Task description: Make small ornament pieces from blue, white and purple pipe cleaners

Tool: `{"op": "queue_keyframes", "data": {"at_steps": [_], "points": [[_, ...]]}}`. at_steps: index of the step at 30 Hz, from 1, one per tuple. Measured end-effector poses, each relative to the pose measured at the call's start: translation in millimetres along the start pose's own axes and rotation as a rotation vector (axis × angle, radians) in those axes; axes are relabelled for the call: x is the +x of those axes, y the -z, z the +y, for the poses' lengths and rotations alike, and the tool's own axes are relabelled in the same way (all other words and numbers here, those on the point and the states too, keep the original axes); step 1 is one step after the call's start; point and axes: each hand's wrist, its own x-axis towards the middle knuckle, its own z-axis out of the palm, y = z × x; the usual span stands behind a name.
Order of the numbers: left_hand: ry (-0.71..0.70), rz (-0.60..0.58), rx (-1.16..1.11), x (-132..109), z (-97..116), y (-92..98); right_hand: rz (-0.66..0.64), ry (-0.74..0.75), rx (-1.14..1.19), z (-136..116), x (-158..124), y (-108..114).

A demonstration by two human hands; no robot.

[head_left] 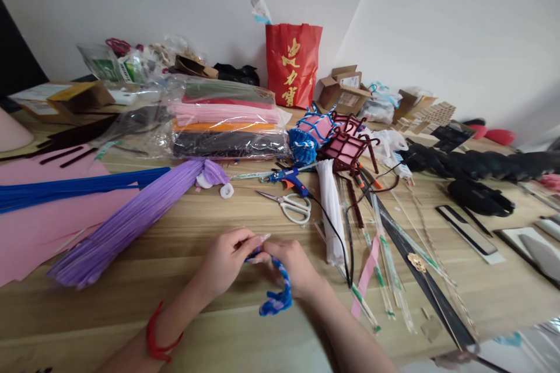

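1. In the lower centre of the frame, the left hand [227, 262] and the right hand [294, 265] met above the pale wooden table [175, 268].
2. Both hands were closed on a blue and lilac twisted pipe-cleaner cord [277, 296]. The left hand pinched its upper end with the fingertips, and the right hand gripped it just beside that pinch.
3. From the right hand the cord curled downward and ended in a small loop, which hung just under the wrist, close to the table.
4. A red string bracelet [155, 342] circled the left wrist at the lower left of the frame.
5. Left of the hands lay a thick bundle of lilac pipe cleaners [131, 221], slanting up toward the centre. Above it was a bundle of blue pipe cleaners [65, 188], and both lay partly on a pink paper sheet [30, 233].
6. Above the hands lay white-handled scissors [292, 206], with a blue glue gun [292, 178] just behind them, its black cable trailing down to the right.
7. Farther back were clear plastic packs of coloured pipe cleaners [227, 125].
8. At the upper centre a red paper bag with gold lettering [292, 64] stood against the wall.
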Motion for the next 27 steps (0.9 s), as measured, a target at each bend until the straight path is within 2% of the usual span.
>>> {"op": "queue_keyframes", "data": {"at_steps": [4, 7, 10, 13, 15, 17, 20, 23, 25, 27], "points": [[0.032, -0.007, -0.137, 3, 3, 1.6, 0.063, -0.222, 0.338, -9, 1, 3], [0.110, -0.042, -0.206, 4, 3, 0.6, 0.088, -0.318, 0.555, -16, 2, 7], [0.157, -0.026, -0.176, 3, 2, -0.4, 0.112, -0.353, 0.678, -17, 1, 8], [0.160, -0.014, -0.106, 2, -1, 0.0, 0.177, -0.321, 0.662, -16, 1, 7], [0.084, -0.039, -0.054, 1, -2, 1.6, 0.204, -0.285, 0.610, -16, 2, 7], [-0.061, -0.078, 0.004, -1, -1, 4.8, 0.212, -0.273, 0.576, -16, 3, 8], [-0.267, -0.153, 0.067, -3, 2, 11.7, 0.217, -0.293, 0.553, -16, 5, 8], [-0.384, -0.223, 0.139, -5, 3, 18.2, 0.226, -0.329, 0.544, -12, 3, 6], [-0.472, -0.217, 0.250, -4, -1, 20.4, 0.220, -0.351, 0.567, -9, 2, 4], [-0.583, -0.151, 0.395, -3, -5, 20.7, 0.199, -0.349, 0.575, -6, 1, 3]]}}
